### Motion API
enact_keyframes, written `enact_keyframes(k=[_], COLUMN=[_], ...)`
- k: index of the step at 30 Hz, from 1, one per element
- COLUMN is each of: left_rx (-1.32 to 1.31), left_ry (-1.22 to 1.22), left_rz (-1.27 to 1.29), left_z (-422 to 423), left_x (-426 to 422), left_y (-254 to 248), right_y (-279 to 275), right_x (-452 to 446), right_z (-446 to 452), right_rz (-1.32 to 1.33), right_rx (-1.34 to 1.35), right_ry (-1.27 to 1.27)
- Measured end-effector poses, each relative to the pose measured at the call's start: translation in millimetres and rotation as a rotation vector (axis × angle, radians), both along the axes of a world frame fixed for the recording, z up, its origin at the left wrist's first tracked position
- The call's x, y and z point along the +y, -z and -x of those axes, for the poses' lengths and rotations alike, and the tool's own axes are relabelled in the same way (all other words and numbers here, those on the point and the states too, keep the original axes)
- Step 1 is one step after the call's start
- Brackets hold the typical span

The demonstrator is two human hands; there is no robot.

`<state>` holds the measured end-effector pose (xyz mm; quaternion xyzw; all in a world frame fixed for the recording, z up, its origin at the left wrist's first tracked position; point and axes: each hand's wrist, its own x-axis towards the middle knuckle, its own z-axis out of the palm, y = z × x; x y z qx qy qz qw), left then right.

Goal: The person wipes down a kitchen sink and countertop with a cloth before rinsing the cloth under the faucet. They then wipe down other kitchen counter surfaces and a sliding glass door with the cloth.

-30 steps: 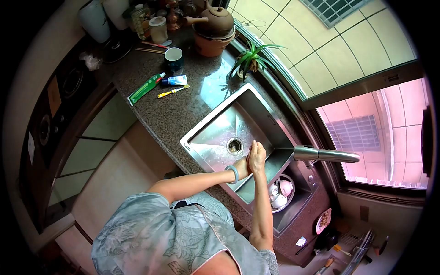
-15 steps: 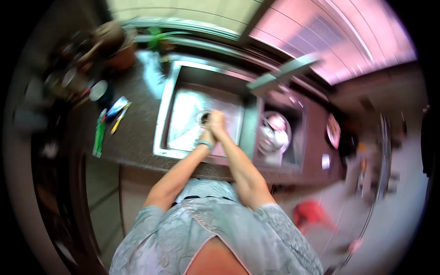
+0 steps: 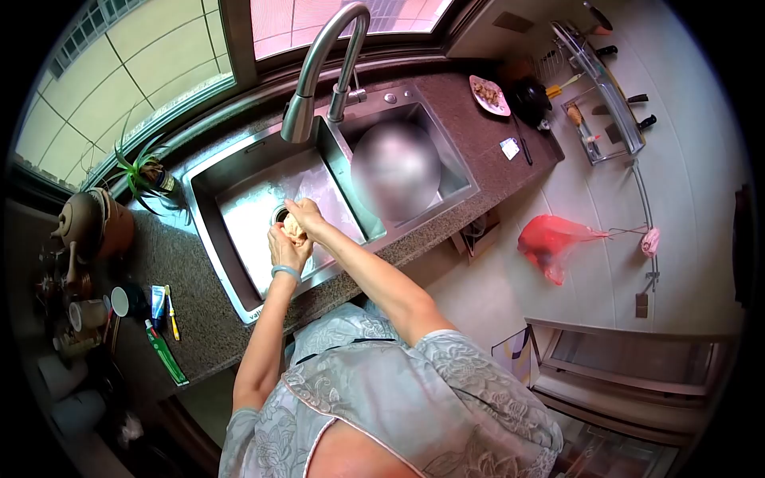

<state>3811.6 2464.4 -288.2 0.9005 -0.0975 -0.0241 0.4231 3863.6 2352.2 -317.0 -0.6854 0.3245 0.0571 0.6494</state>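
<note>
From where I stood, everything hung on a pale, crumpled lump point(image 3: 294, 229) squeezed between two bare hands over the larger basin point(image 3: 247, 217) of the sink. It looked like cloth, though too little showed between the fingers for me to be sure. The left hand point(image 3: 290, 249), with a pale blue bracelet point(image 3: 286, 273) at its wrist, lay on the side nearer the person's body, its fingers curled in around the lump from below. The right hand point(image 3: 307, 221) came across from the other side, a little farther toward the window point(image 3: 343, 36), its fingers bent over the top and right of the same bundle. Neither hand was nearer than the other: both touched it, and both sets of fingers seemed clamped on it, while the palms were hidden from me

As for a long axis, I could not make one out; what showed was bunched and rounded. The drain point(image 3: 276, 214) lay just beyond the lump, a little to the left of the right hand's fingers and partly covered by the hands. The faucet point(image 3: 299, 119) stood farther off toward the window, its spout pointing down, well apart from both hands. The smaller basin point(image 3: 460, 171) was away to the right
</note>
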Motion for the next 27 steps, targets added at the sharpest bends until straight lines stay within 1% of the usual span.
enact_keyframes(k=[1, 2, 3, 4, 5, 6, 7, 8, 9, 10, 11, 12, 13, 15, 16, 17, 18, 19, 21, 22, 23, 24, 25, 27], left_rx=[-0.006, -0.058, -0.108, 0.120, 0.327, 0.206, 0.297, 0.368, 0.335, 0.338, 0.336, 0.333, 0.332, 0.277, 0.273, 0.186, 0.201, 0.214, 0.003, -0.126, -0.295, -0.334, -0.373, -0.385], left_ry=[-0.006, 0.073, 0.134, 0.136, 0.118, 0.185, 0.119, 0.073, 0.033, -0.033, -0.099, -0.182, -0.254, -0.376, -0.449, -0.542, -0.567, -0.576, -0.522, -0.454, -0.436, -0.478, -0.519, -0.585], left_rz=[0.001, 0.041, 0.069, 0.272, 0.490, 0.440, 0.519, 0.634, 0.498, 0.550, 0.566, 0.615, 0.664, 0.676, 0.857, 0.960, 1.152, 1.345, 1.250, 1.229, 1.097, 1.133, 1.169, 1.063], left_z=[-2.5, -4.9, -5.5, -1.0, 1.7, 0.5, 6.6, 7.6, 12.6, 16.1, 22.1, 26.8, 32.0, 33.9, 32.0, 31.6, 35.2, 39.0, 46.6, 50.8, 48.7, 53.7, 61.0, 73.0], left_x=[-0.7, 3.6, 14.0, 18.7, 23.0, 34.0, 37.0, 39.2, 44.6, 43.0, 42.5, 41.5, 40.2, 43.8, 47.3, 51.7, 59.3, 65.0, 66.3, 63.3, 65.9, 66.1, 66.5, 74.7], left_y=[-6.1, -10.5, -15.9, -27.7, -37.0, -11.2, -29.8, -1.2, -29.6, -19.1, -34.1, -48.0, -56.4, -55.8, -55.2, -54.1, -72.2, -98.7, -132.7, -153.3, -147.2, -164.5, -190.2, -224.7], right_y=[7.9, 10.3, -8.7, -19.6, -56.7, -55.9, -59.6, -59.9, -75.2, -98.6, -98.9, -103.0, -101.6, -77.4, -71.4, -64.0, -71.4, -68.8, -61.3, -58.8, -55.4, -54.4, -69.6, -144.2], right_x=[-11.7, -19.2, -20.0, -31.2, -30.0, -35.3, -45.7, -49.7, -50.1, -44.1, -46.0, -49.1, -54.7, -83.7, -95.1, -106.3, -112.8, -120.5, -143.8, -153.8, -162.0, -166.6, -168.5, -166.7], right_z=[3.6, 9.3, 17.0, 25.9, 34.8, 43.9, 54.8, 60.1, 66.3, 75.5, 82.5, 87.7, 94.0, 96.1, 97.1, 98.7, 100.0, 98.8, 90.6, 85.1, 79.7, 76.9, 74.9, 74.6], right_rz=[-0.290, -0.590, -0.586, -0.492, -0.584, -0.592, -0.681, -0.578, -0.591, -0.598, -0.574, -0.540, -0.447, -0.161, -0.109, -0.057, -0.039, -0.046, -0.276, -0.390, -0.505, -0.620, -0.626, 0.540], right_rx=[-0.064, -0.119, -0.126, -0.076, 0.039, 0.013, -0.042, 0.005, 0.017, 0.009, -0.022, 0.010, -0.013, -0.007, -0.033, -0.061, -0.085, -0.083, -0.280, -0.378, -0.475, -0.570, -0.572, -0.540], right_ry=[-0.053, -0.124, -0.120, -0.254, -0.208, -0.243, -0.298, -0.293, -0.346, -0.352, -0.382, -0.452, -0.537, -0.701, -0.699, -0.692, -0.646, -0.671, -0.538, -0.464, -0.386, -0.305, -0.318, -0.504])
